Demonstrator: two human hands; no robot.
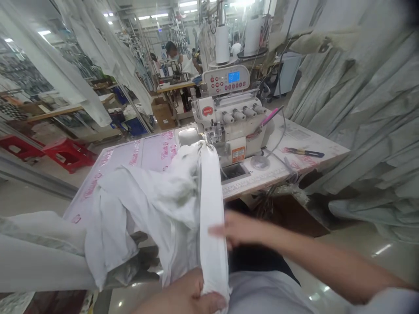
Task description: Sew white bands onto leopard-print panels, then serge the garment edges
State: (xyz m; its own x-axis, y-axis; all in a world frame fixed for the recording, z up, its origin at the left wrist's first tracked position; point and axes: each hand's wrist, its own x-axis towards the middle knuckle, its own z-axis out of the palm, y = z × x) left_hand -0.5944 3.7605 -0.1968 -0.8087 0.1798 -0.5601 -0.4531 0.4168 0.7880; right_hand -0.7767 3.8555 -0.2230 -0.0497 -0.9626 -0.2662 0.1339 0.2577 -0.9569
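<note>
Now the left hand [183, 294], at the bottom centre of the frame, pinches the near end of a long white strip [211, 209] of cloth [144, 205], thumb over the edge and fingers curled beneath it. From there the strip runs up the middle of the frame to the needle area of the sewing machine [229, 120], where its far end lies under the foot. Just right of it, the right hand [235, 229] is blurred; its fingers look straight and close together, touching or almost touching the strip's right edge, though I cannot tell whether they press it. More of the cloth is heaped to the left, hanging off the front of the surface [147, 152]. To do this step well, I judge the strip should be kept flat and in line with the foot, the near end held under light tension without tugging, and the heap kept clear so that it does not drag sideways. A pair of scissors [304, 152] lies on the surface at right, well apart from both hands.
</note>
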